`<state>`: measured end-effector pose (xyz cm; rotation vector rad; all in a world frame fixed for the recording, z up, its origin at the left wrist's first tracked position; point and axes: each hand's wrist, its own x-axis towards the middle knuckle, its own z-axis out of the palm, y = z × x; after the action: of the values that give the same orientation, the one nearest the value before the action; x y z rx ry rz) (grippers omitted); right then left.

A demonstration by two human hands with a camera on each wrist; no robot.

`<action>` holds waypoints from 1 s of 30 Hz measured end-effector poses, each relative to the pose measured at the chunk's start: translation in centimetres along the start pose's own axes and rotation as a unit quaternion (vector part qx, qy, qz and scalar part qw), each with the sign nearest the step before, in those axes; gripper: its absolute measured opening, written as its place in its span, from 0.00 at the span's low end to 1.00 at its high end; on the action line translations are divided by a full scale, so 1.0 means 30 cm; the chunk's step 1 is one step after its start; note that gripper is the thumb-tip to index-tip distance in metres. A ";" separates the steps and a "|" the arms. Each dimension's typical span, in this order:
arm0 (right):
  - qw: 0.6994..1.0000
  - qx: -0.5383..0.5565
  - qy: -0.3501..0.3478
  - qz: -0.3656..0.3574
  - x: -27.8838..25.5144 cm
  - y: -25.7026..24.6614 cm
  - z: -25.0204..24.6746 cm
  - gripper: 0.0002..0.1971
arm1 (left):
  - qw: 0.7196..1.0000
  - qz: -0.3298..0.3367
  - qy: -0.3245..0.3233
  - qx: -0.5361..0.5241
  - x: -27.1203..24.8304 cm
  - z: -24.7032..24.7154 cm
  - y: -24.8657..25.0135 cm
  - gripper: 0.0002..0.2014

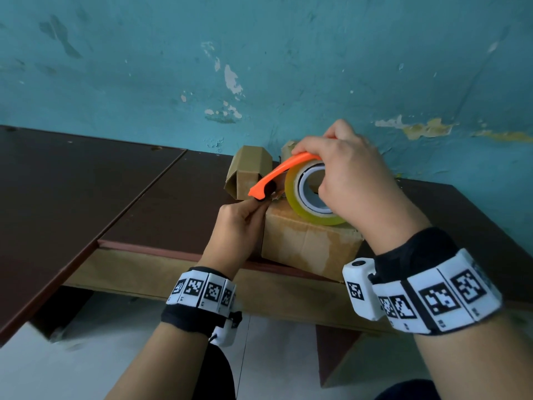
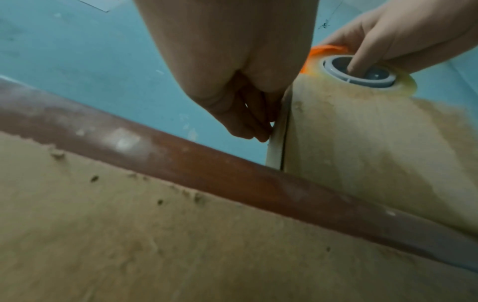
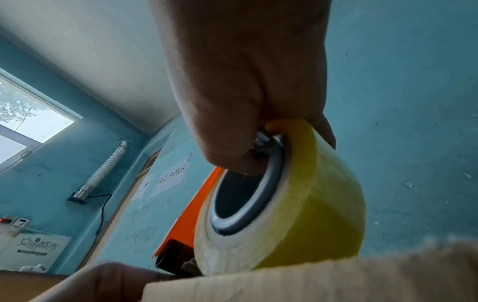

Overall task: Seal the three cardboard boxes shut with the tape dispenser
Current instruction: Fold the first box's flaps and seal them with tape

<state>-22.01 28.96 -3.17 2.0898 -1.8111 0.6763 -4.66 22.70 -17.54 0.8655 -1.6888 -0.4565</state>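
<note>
Right hand (image 1: 349,180) grips the tape dispenser (image 1: 305,189) – fingers curled over its orange arm, thumb hooked into the roll's core – resting the yellowish roll on top of the nearest box (image 1: 308,241). Left hand (image 1: 239,226), just left of that box, pinches the tape end at the dispenser's tip (fingers bunched tight). Beyond the hands, a second box (image 1: 248,174) stands by the wall (image 1: 259,53); a third peeks out behind the right fingers.
</note>
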 end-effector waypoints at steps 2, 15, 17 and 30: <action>1.000 -0.005 0.001 -0.001 -0.003 -0.001 0.002 0.31 | 1.000 -0.014 -0.024 -0.010 -0.002 -0.004 0.002 0.09; 1.000 0.015 0.006 -0.005 -0.003 0.014 0.006 0.31 | 0.993 -0.019 -0.114 0.028 0.031 -0.033 -0.001 0.11; 1.000 0.018 0.008 0.000 -0.001 0.017 0.007 0.31 | 0.993 -0.015 -0.116 0.036 0.034 -0.033 0.008 0.11; 1.000 0.022 0.011 -0.002 -0.004 0.021 0.005 0.30 | 0.949 -0.105 -0.202 -0.218 -0.030 -0.044 0.054 0.20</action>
<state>-22.61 28.88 -3.40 2.1052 -1.7955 0.7423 -3.82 24.62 -16.62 0.6502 -1.7646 -1.1723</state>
